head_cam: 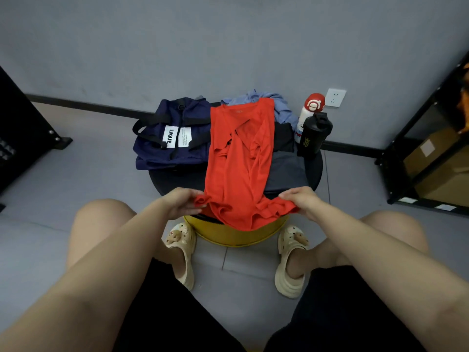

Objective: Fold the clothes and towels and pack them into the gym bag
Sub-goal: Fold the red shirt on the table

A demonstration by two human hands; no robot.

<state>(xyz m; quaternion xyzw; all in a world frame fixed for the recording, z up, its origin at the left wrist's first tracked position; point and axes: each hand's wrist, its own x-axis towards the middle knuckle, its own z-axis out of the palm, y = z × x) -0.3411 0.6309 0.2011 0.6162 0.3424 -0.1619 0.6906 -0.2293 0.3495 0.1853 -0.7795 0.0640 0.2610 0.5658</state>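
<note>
The left hand (pixel 184 203) and right hand (pixel 300 200) are each pinching a hem corner of the red shirt (pixel 238 158), fingers curled round the cloth. The shirt is lying lengthwise on the round counter (pixel 313 171), hem hanging off the near edge, collar toward the wall, beside the navy bag (pixel 172 138). Its sleeves are lying twisted, so folding now risks creasing; tugging could drag it into the bottles (pixel 313 133).

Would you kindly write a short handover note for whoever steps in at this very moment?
Left hand and right hand each pinch a bottom corner of the red-orange T-shirt, spread unfolded over the round black table.
Navy fabric gym bag lies at the table's left; whether it is open is unclear.
Crumpled light blue garment and dark clothes wait behind and right.
Nothing visibly packed; folding all remains.
</note>
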